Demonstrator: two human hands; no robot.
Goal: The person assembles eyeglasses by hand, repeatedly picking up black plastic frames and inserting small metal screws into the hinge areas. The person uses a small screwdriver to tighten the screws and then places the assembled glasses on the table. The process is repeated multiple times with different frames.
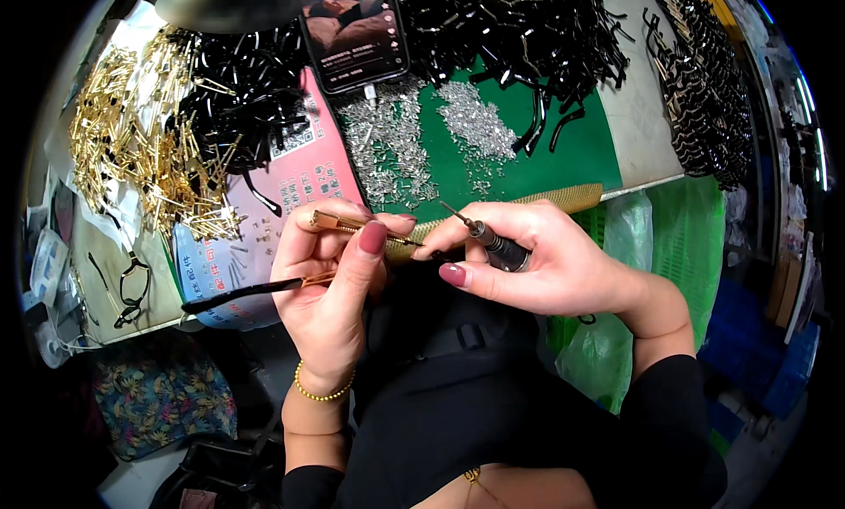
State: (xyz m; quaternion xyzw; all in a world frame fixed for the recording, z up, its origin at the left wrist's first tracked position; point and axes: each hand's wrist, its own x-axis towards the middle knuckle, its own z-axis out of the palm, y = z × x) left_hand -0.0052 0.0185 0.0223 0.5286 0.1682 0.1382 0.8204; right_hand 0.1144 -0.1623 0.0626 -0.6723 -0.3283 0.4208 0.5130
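My left hand [330,280] is closed on an eyeglass temple with a black tip [242,294] that sticks out to the left below the thumb. A slim gold metal piece [339,222] lies between its thumb and fingers, pointing right; whether it belongs to the same temple is hidden. My right hand [554,258] grips a small screwdriver [502,248] with a dark handle, its thin shaft tilted up and to the left. Beside the gold piece's dark end, the right index fingertip comes close, and I cannot tell if they touch.
Gold temple parts [141,130] are heaped at the left, black temple tips [519,33] at the back. Small silver parts [475,121] lie on the green mat [572,148]. A phone [352,33] with a cable stands behind, and a green basket [691,254] sits right of the table.
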